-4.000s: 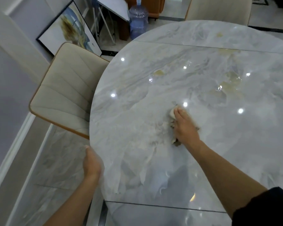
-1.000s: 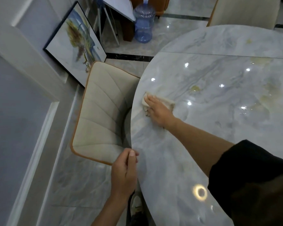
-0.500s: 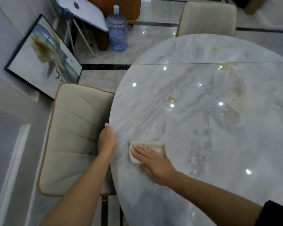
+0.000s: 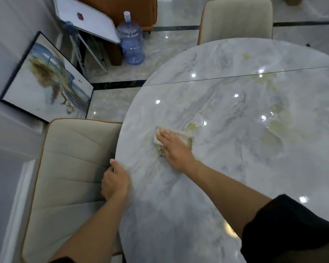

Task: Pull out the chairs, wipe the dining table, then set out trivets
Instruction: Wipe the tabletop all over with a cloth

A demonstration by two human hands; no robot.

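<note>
Marble table (image 4: pixel 179 215): R hand (image 4: pixel 174 147) flat, fingers straight, on cloth (image 4: pixel 184 136); L hand (image 4: pixel 115 182) grips left edge. Risk: cloth may smear yellow spill (image 4: pixel 192 126) w/o lifting it.

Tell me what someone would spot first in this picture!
The big shiny marble table fills the picture, with the right hand pressing a cloth flat on it near its left side. Yellowish spills lie further right, not yet wiped. The left hand holds the table's edge beside a cream chair.
</note>
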